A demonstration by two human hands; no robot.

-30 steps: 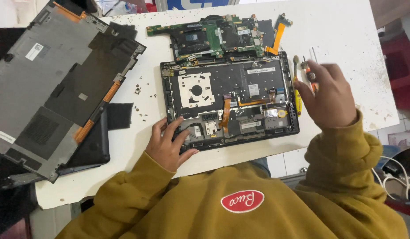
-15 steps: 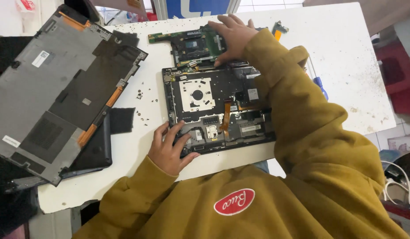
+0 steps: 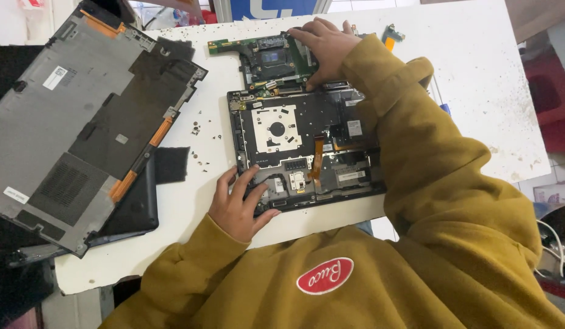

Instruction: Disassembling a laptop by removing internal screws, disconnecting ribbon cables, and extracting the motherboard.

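Observation:
An opened black laptop chassis (image 3: 282,131) lies on the white table (image 3: 477,73), its metal plates and orange ribbon cables showing. My left hand (image 3: 238,204) rests flat on its near left corner, fingers spread. A green circuit board (image 3: 264,58) lies just beyond the chassis. My right hand (image 3: 324,44) reaches over the chassis and presses down on the right end of that board, fingers curled over its edge. My mustard-coloured sleeve covers the chassis's right side.
A grey laptop bottom cover (image 3: 81,128) lies tilted at the left over another dark laptop part (image 3: 133,210). A black pad (image 3: 171,164) and several small screws (image 3: 200,143) lie between cover and chassis. A small orange-and-green part (image 3: 391,33) sits at the far edge.
My right hand left the chassis's right side, where it held a small tool, and reached forward onto the green circuit board. The left hand stayed on the near corner.

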